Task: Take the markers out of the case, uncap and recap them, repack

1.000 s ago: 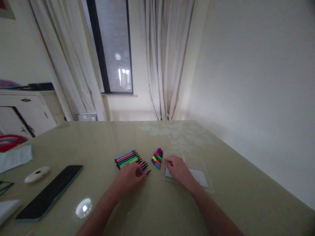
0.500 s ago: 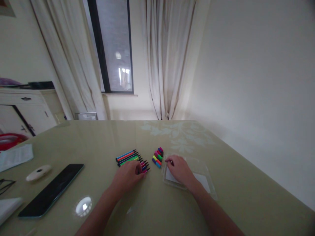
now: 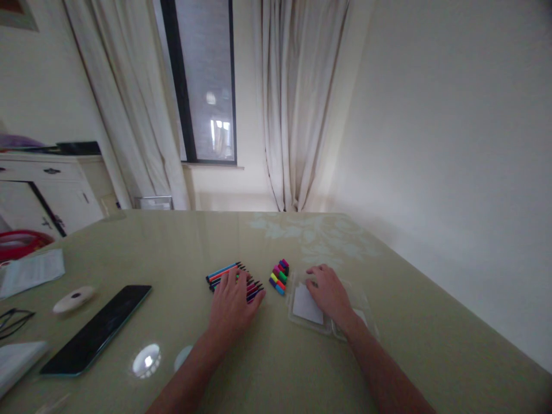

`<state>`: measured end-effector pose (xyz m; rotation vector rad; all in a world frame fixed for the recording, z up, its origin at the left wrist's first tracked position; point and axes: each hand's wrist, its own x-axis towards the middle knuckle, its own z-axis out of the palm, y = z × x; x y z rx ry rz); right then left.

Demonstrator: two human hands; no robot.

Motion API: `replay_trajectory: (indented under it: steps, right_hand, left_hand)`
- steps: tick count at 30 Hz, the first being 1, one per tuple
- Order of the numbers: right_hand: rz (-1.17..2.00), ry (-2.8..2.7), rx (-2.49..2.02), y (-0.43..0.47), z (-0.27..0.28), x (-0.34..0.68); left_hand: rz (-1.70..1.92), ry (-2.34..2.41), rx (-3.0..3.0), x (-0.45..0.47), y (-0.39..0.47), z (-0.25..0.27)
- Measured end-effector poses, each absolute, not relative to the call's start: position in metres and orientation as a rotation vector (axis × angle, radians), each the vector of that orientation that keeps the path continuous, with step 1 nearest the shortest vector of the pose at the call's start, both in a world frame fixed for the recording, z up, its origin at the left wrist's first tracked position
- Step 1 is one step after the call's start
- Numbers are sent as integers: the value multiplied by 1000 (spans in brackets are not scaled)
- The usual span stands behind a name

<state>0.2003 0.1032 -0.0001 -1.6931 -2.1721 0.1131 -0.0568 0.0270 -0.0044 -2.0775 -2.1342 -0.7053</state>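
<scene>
A row of uncapped felt-tip pens [image 3: 224,269] lies on the table, their dark tips pointing right. Over the row rests my left hand [image 3: 233,302], fingers spread and partly covering the pens. To the right of the pens is a small group of coloured pen caps [image 3: 279,278], laid side by side. A clear plastic case [image 3: 293,319] with a white card [image 3: 307,305] in it lies open and flat. My right hand [image 3: 330,293] is above the case, fingers apart and curved, with nothing seen in it.
On the left lie a black phone [image 3: 99,330], a white oval device [image 3: 74,299], glasses [image 3: 15,323], a white box [image 3: 19,362] and papers [image 3: 32,273]. The table's right edge [image 3: 431,270] runs along a wall. A lamp reflects in the tabletop.
My left hand has spread its fingers and moved forward over the pens. My right hand has shifted right over the case, uncovering more of the white card. The view has turned slightly left.
</scene>
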Motion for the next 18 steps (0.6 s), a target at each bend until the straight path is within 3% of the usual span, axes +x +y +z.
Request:
replay_trajectory:
  steps: [8, 18]
  right_hand:
    - [28, -2168, -1690, 101, 3, 196]
    - [-4, -2351, -1632, 122, 24, 151]
  left_hand:
    - [-464, -2228, -1879, -53, 34, -31]
    - [-649, -2207, -1872, -66, 46, -25]
